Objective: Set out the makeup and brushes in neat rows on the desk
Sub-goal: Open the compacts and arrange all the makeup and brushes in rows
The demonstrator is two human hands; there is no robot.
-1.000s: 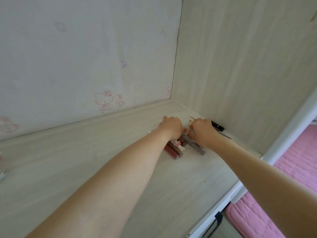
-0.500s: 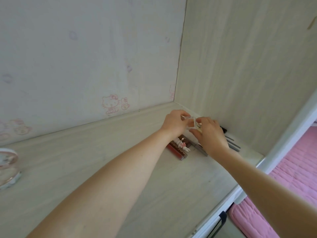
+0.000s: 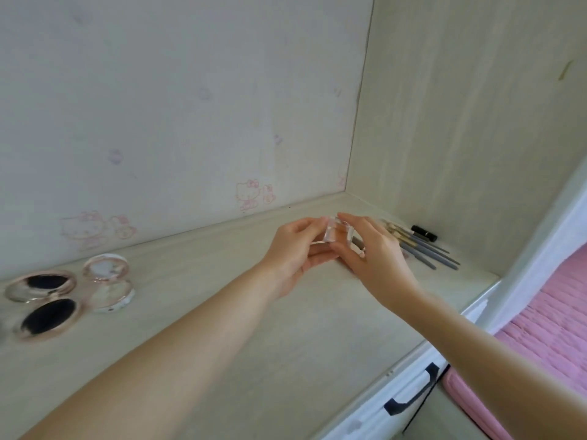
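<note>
Both hands meet on a small clear block-shaped piece of makeup (image 3: 432,237), lifted above the desk (image 3: 222,312) toward its far right corner. The left hand (image 3: 293,258) pinches its left face between thumb and curled fingers; the right hand (image 3: 374,252) clasps its right side, fingers arched over the top. Just what the piece is cannot be told, though it looks like thick transparent plastic or glass with a pale tint inside.

Judging by that look, it should be rigid, light to middling in weight, smooth and rather slippery, and liable to chip or crack if dropped. Holding it by two opposite flat faces, as here, seems the safest grip, and setting it down flat rather than on an edge.

Behind the right hand, a row of slim grey-handled brushes (image 3: 425,246) lies along the desk's right edge, a black tube (image 3: 424,233) beyond them near the side wall. Well apart, at the left edge, two open compacts (image 3: 41,296) (image 3: 108,277) rest on the surface.
</note>
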